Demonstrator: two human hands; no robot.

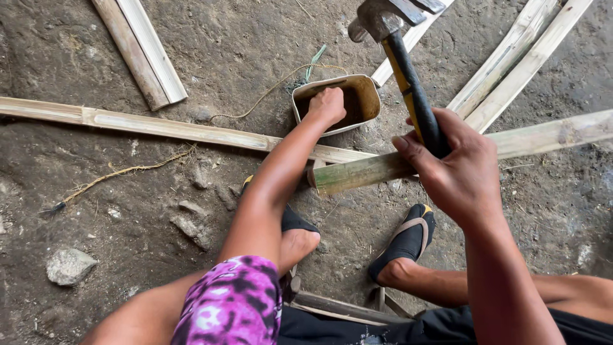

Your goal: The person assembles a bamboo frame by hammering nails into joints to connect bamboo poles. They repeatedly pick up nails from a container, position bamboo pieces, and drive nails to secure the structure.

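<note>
one hand (327,105) in tin (367,86) (pale, squarish); hammer (408,76) gripped

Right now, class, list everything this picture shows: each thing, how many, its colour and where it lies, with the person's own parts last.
Hammer: one, black and yellow handle, grey head, raised at upper middle.
Tin: one, pale rim, brown inside, on the ground at centre.
Bamboo strips: several, pale tan, spread over the ground; one greenish across the middle.
Cords: two, tan, on the ground at left and by the tin.
Stone: one, grey, lower left.
Ground: brown dirt.
Sandals: two, black, on the feet.
Left hand: in the tin.
Right hand: grips the hammer handle.
</note>
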